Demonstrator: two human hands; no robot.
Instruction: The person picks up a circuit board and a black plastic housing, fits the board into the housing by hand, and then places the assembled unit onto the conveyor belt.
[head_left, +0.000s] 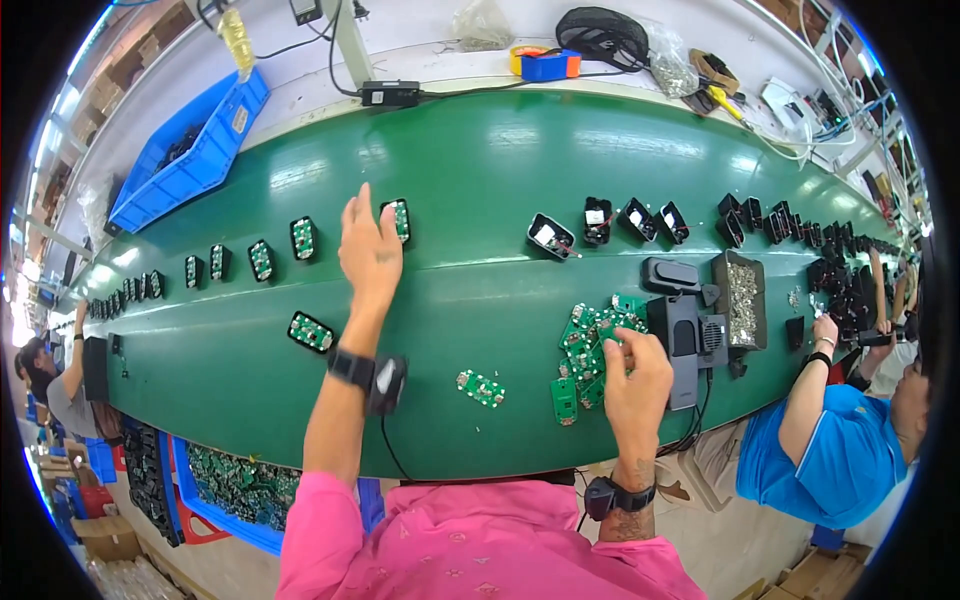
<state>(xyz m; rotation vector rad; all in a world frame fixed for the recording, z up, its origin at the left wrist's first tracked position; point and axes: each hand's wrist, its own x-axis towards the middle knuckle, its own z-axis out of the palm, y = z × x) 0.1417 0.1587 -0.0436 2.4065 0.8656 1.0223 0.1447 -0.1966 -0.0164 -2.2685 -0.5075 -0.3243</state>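
The left hand (368, 250) reaches far across the green table (480, 170), fingers spread wide and flat, holding nothing. Just past its fingertips — on the far right side of them — lies a black housing with a green board in it (399, 219), its long axis running away from the person, tilted slightly. A second filled housing (303, 238) lies just to the left of the fingers, pointing the same way, and a third (311, 332) sits nearer the person, left of the wrist, turned almost crosswise. The left hand is plainly the nearer one to all three.

The right hand (636, 375) rests on the pile of loose green circuit boards (585, 345), fingers curled narrow over the top of it (whether they pinch one board I cannot tell). One stray board (481, 388) lies apart, left of those fingers. Empty black housings (551, 236) wait well beyond the right hand's fingertips, and a black tray of screws (742, 300) stands to their right.
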